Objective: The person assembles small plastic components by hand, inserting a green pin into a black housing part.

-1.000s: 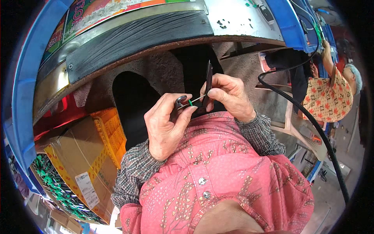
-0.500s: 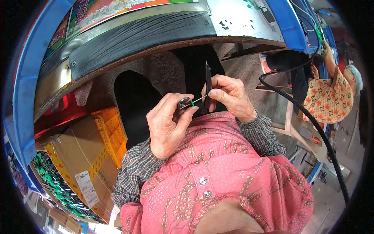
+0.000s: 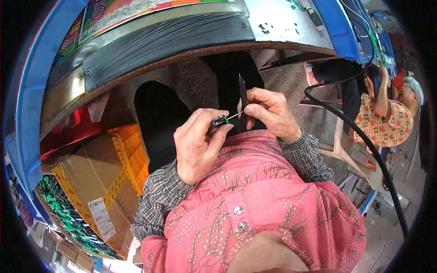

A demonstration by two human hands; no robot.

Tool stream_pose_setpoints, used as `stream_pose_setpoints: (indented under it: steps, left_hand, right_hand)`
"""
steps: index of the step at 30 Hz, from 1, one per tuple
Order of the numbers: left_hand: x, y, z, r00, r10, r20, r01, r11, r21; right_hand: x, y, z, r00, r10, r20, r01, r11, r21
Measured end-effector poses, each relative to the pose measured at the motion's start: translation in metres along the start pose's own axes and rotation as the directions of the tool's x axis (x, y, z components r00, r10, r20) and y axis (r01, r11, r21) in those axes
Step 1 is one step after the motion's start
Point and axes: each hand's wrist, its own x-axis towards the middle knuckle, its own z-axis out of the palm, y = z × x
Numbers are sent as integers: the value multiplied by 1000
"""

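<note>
In front of my belly, my left hand (image 3: 200, 143) pinches a small tool (image 3: 220, 120) with a rounded black end, a green collar and a thin metal shaft. That shaft points right, to the fingers of my right hand (image 3: 272, 113). Upright between my right thumb and fingers is a dark, narrow, pointed blade (image 3: 242, 91). Shaft and blade cross at my right fingertips; whether they touch cannot be made out. My fingers hide the blade's lower part and some of the black end.
Ahead is a bench edge with a black strip (image 3: 168, 43). To the left stand a cardboard box (image 3: 91, 177), an orange crate (image 3: 129, 148) and a heap of green-and-black pieces (image 3: 68, 211). A black cable (image 3: 359, 132) hangs at right, near a seated co-worker (image 3: 382, 118).
The small tool's black end has turned slightly and shows more of its round face. The dark blade tilts a little differently. At right, the co-worker's arm and head have shifted.
</note>
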Motion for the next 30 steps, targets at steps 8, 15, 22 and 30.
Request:
stream_pose_setpoints:
  steps: [8,15,22,30]
  left_hand:
    - [0,-3,1,997,80,-13,-79,997,26]
    - [0,-5,0,999,39,0,-39,999,-8]
    - [-2,-5,-1,998,59,26,-61,997,44]
    - [-1,-8,0,976,217,20,-217,967,132]
  right_hand:
    - [0,2,-2,999,23,28,-24,999,34]
    - [0,-1,-1,1000,-28,9,28,996,-83]
    - [1,0,0,998,54,43,-57,996,75]
    - [2,-2,2,992,121,42,-125,984,125]
